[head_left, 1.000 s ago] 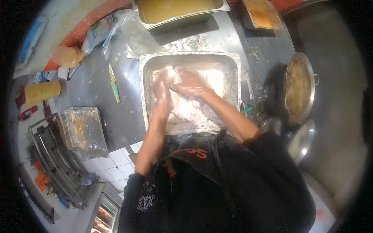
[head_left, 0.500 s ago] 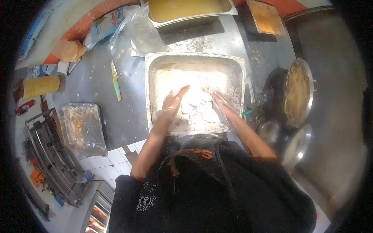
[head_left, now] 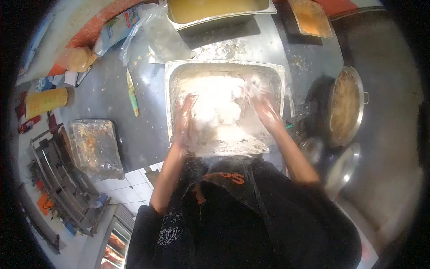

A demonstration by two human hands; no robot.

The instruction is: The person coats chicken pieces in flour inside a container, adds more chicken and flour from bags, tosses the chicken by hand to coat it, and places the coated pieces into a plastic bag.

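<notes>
On the steel table (head_left: 141,143) we see a metal pan (head_left: 224,62); glare hides detail in the white floury stuff (head_left: 224,101) inside; the blurred left hand (head_left: 183,119) and right hand (head_left: 265,106) flank it, apart, fingers (head_left: 190,102) too smeared for us to tell spread or together.

Around the deep rectangular metal pan (head_left: 224,61), there is room to pass at 9 o'clock, short of the green-handled knife (head_left: 133,99); the crumpled clear plastic bag (head_left: 168,41) obstructs 11, the long metal tray of yellowish liquid (head_left: 215,22) 12, the person's black top (head_left: 246,215) 6.
</notes>
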